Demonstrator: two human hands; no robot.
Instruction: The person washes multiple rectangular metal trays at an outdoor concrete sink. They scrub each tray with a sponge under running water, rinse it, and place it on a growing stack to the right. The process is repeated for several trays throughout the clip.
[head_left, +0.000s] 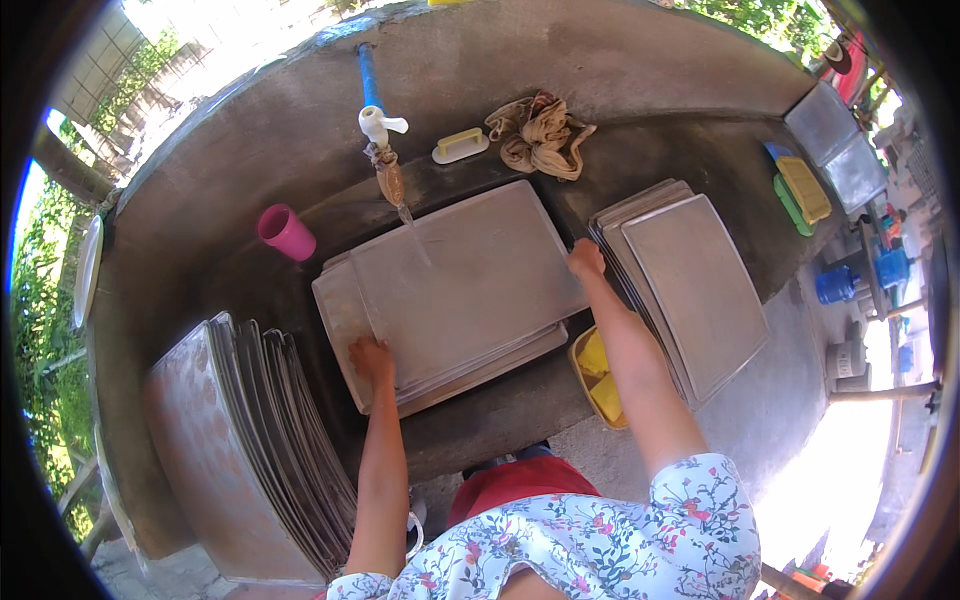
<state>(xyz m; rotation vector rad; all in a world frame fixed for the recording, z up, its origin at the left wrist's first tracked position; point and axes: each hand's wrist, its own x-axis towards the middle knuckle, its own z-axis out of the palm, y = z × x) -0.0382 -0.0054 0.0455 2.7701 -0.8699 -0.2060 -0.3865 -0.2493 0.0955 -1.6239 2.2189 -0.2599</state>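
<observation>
A flat metal baking tray (480, 290) lies over others in the concrete basin, with water running onto it. At its left edge, my left hand (372, 358) has its fingers curled on the rim. My right hand (587, 259) is closed at the opposite rim; its fingertips are hidden. The edges of trays underneath (345, 320) show at the left and front. Above the tray is a white-handled tap (380, 124) on a blue pipe, with a brownish wrap hanging from its spout.
Many upright trays (230, 440) lean at the left, and a stack of trays (700, 290) rests at the right. Around the basin are a pink cup (287, 233), a brush (461, 146), a crumpled brown cloth (540, 135), a yellow tub (600, 385), and yellow and green brushes (800, 190).
</observation>
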